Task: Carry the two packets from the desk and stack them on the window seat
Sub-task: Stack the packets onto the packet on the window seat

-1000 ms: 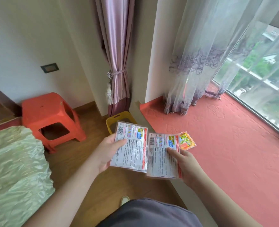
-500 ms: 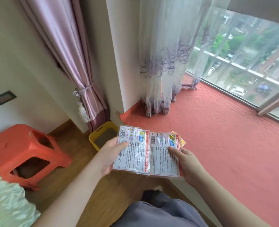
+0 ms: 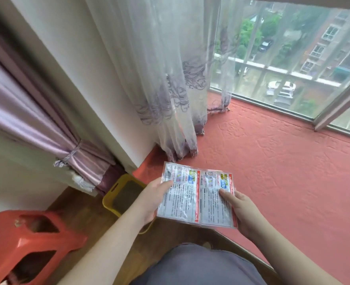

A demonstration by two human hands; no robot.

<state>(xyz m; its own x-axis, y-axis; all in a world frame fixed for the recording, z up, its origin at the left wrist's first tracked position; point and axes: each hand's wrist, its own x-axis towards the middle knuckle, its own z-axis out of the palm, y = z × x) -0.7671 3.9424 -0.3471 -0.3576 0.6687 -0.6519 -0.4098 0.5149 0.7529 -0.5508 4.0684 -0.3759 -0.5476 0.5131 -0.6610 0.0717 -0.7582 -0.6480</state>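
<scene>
I hold two flat plastic packets with printed white backs side by side in the air, just above the near corner of the red window seat (image 3: 283,173). My left hand (image 3: 149,200) is shut on the left packet (image 3: 180,194), thumb on top. My right hand (image 3: 244,212) is shut on the right packet (image 3: 216,202), thumb pressing its lower middle. The packets' inner edges overlap slightly. Neither touches the seat.
A sheer white curtain (image 3: 170,95) hangs onto the seat's far left corner. A purple tied drape (image 3: 46,130) is at the left. On the wooden floor stand a yellow bin (image 3: 112,198) and a red plastic stool (image 3: 26,243). The window glass (image 3: 293,58) bounds the seat's far side.
I have stepped closer to the window seat, and the view has swung right toward the window. The packets have drawn together and now overlap; the small orange packet seen behind them is hidden.
</scene>
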